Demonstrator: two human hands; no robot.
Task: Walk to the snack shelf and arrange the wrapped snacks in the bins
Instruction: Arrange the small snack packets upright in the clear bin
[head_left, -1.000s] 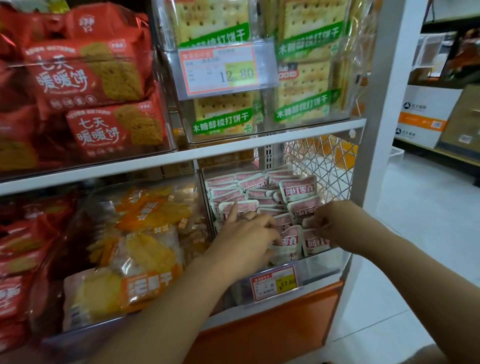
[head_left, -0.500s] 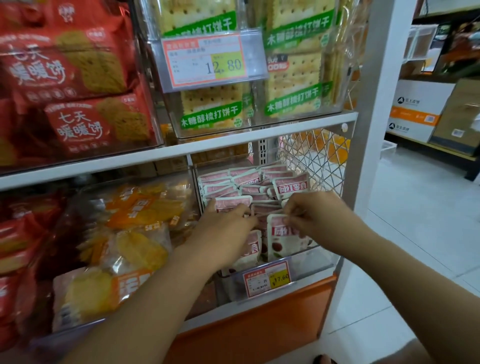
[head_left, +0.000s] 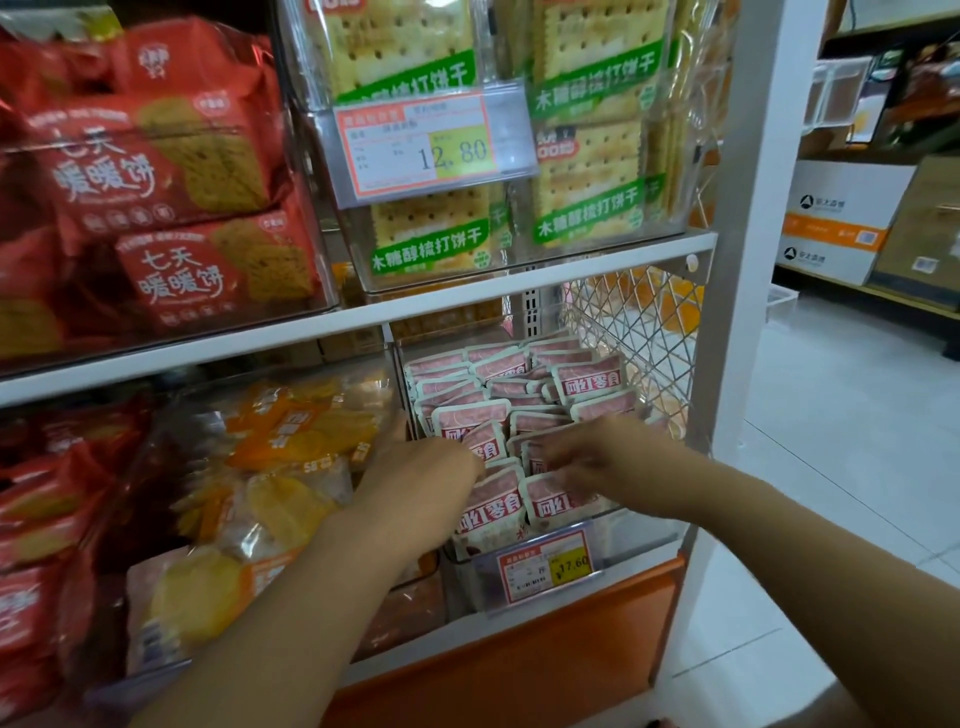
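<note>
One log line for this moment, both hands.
phase: arranging | left hand: among small pink-white wrapped snack packets | right hand: at front row | place: clear plastic bin | grips: blurred

Even, diffuse indoor light fills the shop, brightest on the pale floor (head_left: 841, 457) at the right. No hard shadows show. The lower shelf bay dims toward the left, where the orange packs (head_left: 280, 457) sit behind milky reflections on clear plastic. Glare streaks the price-tag holder (head_left: 431, 140) and the red packs (head_left: 156, 171). Motion blur smears the fingers of the right hand (head_left: 597, 457), and the left hand (head_left: 426, 462) is soft too. Wide-angle distortion tilts the shelf board (head_left: 208, 348) and leans the white upright (head_left: 748, 208). Fine detail is smudged throughout.
</note>
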